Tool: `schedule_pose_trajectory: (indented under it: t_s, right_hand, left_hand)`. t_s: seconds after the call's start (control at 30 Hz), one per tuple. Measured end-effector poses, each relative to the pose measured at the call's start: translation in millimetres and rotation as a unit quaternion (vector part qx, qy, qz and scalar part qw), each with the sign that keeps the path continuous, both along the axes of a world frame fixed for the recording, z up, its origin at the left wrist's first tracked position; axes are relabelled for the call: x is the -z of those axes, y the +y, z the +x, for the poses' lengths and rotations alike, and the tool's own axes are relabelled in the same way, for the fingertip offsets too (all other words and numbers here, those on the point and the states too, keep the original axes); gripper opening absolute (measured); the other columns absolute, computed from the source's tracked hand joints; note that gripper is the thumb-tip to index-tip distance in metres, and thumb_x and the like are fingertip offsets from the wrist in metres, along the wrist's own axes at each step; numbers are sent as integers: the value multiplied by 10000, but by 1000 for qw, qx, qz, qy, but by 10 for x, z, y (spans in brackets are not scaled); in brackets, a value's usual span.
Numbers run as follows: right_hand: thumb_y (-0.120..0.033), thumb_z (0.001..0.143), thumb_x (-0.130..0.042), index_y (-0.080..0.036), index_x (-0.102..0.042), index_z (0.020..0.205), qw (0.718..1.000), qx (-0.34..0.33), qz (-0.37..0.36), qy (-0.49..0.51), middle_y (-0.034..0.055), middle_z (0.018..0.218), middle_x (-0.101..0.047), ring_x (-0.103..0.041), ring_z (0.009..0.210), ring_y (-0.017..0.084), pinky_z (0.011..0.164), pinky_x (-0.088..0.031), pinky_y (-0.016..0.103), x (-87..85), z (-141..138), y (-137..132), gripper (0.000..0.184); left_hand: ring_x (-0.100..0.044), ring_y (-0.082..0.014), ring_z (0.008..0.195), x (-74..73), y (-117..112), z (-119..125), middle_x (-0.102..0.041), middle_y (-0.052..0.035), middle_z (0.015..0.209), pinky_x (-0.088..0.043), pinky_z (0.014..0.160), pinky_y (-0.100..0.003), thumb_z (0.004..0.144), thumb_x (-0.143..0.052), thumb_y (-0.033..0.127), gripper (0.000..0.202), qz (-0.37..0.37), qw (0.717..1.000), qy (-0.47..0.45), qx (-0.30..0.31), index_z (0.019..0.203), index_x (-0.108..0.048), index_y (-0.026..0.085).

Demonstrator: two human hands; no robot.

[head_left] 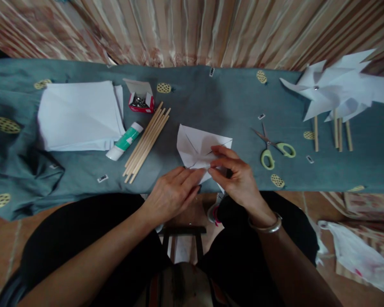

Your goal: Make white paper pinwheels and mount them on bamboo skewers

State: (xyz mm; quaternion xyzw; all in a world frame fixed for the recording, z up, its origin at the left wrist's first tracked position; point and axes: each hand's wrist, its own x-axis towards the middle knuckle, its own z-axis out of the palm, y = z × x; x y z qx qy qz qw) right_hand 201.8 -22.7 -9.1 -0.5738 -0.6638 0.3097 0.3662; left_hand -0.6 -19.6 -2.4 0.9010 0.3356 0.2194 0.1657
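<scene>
A white square sheet of paper (pixel 190 147) with slits cut in from its corners lies at the table's front edge between both hands. My left hand (pixel 176 190) grips its near edge, fingers on top and thumb below. My right hand (pixel 235 172) pinches a flap of the same sheet close to its middle, the other fingers curled over the right side. Part of the paper's near and right side is hidden under my fingers. To the right lie scissors (pixel 270 145) with green handles, blades partly apart.
Left of the sheet are wooden sticks (pixel 147 143), a glue stick (pixel 124 141), an opened red box of metal pins (pixel 141 101) and a stack of white paper (pixel 78 117). Several paper pinwheels (pixel 336 87) on sticks lie at the far right. A green cloth (pixel 224 98) covers the table.
</scene>
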Motion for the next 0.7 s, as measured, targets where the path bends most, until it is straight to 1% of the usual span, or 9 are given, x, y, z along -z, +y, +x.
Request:
schedule_pose_trajectory:
  t_s: [0.07, 0.2, 0.4, 0.5, 0.7]
  right_hand:
    - [-189, 794, -639, -212, -688, 795, 1000, 10, 9, -27, 85, 1222, -640, -622, 1114, 233, 975, -503, 448, -1, -49, 21, 55]
    - [-156, 794, -615, -204, -684, 781, 996, 28, 36, -74, 93, 1211, -644, -603, 1147, 252, 993, -486, 464, -12, -115, 43, 84]
    - [-131, 794, -604, -199, -674, 778, 993, 27, 38, -107, 111, 1207, -643, -597, 1141, 260, 997, -478, 466, -23, -164, 41, 99]
    - [-130, 796, -598, -203, -667, 782, 992, 27, 40, -118, 110, 1215, -640, -591, 1151, 267, 1001, -471, 478, -24, -171, 35, 102]
    - [-143, 796, -600, -205, -663, 809, 991, 33, 38, -126, 106, 1224, -636, -590, 1148, 271, 992, -473, 488, -20, -172, 27, 89]
  left_hand:
    - [-624, -198, 886, -6, -1, -3, -688, -90, 1008, -566, 797, -338, 902, -534, 151, 349, 0, 1000, 6, 14, 1249, -534, 119]
    - [-606, -200, 894, -8, -3, -7, -682, -97, 994, -568, 797, -337, 885, -557, 121, 285, 16, 999, 6, 33, 1166, -592, 92]
    - [-595, -191, 865, -9, -3, 11, -665, -87, 947, -563, 761, -316, 896, -550, 133, 197, 12, 1000, 12, 19, 1069, -635, 96]
    - [-596, -187, 847, 2, -4, 19, -653, -82, 912, -554, 732, -307, 905, -538, 143, 190, 10, 1000, 17, 16, 1059, -640, 100]
    - [-590, -181, 847, 25, -8, 17, -650, -82, 920, -544, 732, -303, 910, -528, 138, 196, 8, 1000, 13, 14, 1070, -636, 100]
